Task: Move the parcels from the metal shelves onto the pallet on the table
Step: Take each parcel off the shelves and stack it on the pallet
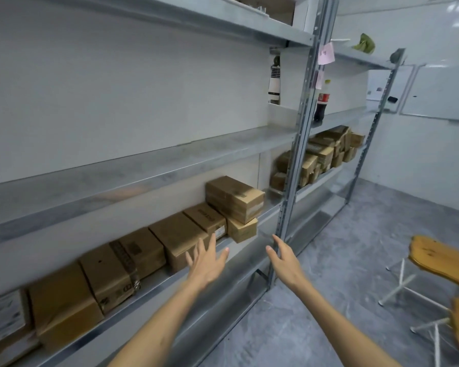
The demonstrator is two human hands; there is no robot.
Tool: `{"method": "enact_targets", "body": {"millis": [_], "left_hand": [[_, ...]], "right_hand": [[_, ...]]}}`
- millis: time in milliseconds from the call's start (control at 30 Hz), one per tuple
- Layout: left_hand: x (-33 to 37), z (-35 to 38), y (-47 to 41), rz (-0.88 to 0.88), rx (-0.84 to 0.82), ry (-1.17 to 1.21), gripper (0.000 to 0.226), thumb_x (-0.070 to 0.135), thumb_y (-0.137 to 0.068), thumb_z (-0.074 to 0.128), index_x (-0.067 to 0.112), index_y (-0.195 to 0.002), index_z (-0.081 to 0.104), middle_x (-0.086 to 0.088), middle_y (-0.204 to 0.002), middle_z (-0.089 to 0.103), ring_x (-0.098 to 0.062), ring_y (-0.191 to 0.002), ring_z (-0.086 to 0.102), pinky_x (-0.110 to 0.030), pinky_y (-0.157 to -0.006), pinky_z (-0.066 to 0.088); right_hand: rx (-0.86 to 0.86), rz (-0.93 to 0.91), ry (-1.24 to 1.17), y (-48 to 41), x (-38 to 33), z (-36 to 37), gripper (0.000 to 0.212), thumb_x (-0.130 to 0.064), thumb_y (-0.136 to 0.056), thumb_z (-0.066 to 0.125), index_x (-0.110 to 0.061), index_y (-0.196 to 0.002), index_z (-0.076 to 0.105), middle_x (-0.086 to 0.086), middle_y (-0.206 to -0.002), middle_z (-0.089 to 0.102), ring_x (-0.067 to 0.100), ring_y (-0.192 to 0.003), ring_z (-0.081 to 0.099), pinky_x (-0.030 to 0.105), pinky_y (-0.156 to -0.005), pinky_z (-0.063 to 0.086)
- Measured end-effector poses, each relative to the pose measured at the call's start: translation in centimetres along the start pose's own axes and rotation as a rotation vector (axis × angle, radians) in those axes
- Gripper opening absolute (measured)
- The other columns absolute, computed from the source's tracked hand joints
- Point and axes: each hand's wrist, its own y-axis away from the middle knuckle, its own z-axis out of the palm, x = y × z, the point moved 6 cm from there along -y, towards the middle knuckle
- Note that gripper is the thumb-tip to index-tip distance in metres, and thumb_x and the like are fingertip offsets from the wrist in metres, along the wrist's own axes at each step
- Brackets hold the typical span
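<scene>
1. Grey-floored room; metal shelves (149, 165) fill the left wall, a second bay further off at 1 o'clock.
2. Row of brown parcels (154, 250) on the low shelf, 9 to 12 o'clock of the hands; one box (235, 198) stacked on top at the right end.
3. Left hand (206, 263): fingers spread, empty, in front of the parcels.
4. Right hand (285, 262): spread wide, empty, by the shelf upright (293, 168).
5. Wooden chair (440, 260) at 3 o'clock.

Single head-worn wide-angle view, tilted forward and down along the metal shelves (149, 168), which run from near left to far right. The outstretched left hand (206, 263) and right hand (285, 260) sit low centre; the floor (342, 260) fills the lower right.
</scene>
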Motion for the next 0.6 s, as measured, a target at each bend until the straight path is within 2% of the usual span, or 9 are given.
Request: {"method": "enact_targets", "body": {"millis": [167,400,600], "left_hand": [[2.4,1.7,-5.5,-0.055,0.014,0.048,0.071,0.062,-0.1,0.026,0.031,-0.159,0.002,-0.016,-0.165,-0.002,-0.029,-0.153,-0.004,-0.054,-0.12,-0.008],[6.6,4.1,-12.6,-0.251,0.111,0.221,0.07,0.063,-0.1,0.025,0.032,-0.159,0.001,-0.01,-0.166,0.0,-0.031,-0.153,0.0,-0.054,-0.121,-0.005],[9.1,6.5,-16.0,-0.373,0.139,0.35,0.07,0.063,-0.1,0.022,0.033,-0.158,-0.003,-0.006,-0.167,-0.001,-0.031,-0.153,-0.002,-0.051,-0.122,-0.005]], "right_hand": [[-0.038,-0.022,-0.025,-7.4,1.5,-1.3,0.057,-0.038,-0.105,0.041,-0.021,-0.156,0.023,0.003,-0.162,0.023,0.021,-0.149,0.02,0.046,-0.121,0.023],[-0.163,-0.095,-0.036,-18.3,3.3,-3.9,0.056,-0.037,-0.105,0.04,-0.021,-0.156,0.023,0.004,-0.162,0.024,0.023,-0.151,0.017,0.052,-0.121,0.018],[-0.229,-0.109,-0.103,-24.1,4.5,-5.4,0.057,-0.034,-0.104,0.044,-0.022,-0.156,0.024,0.003,-0.162,0.025,0.022,-0.148,0.025,0.049,-0.12,0.025]]}}
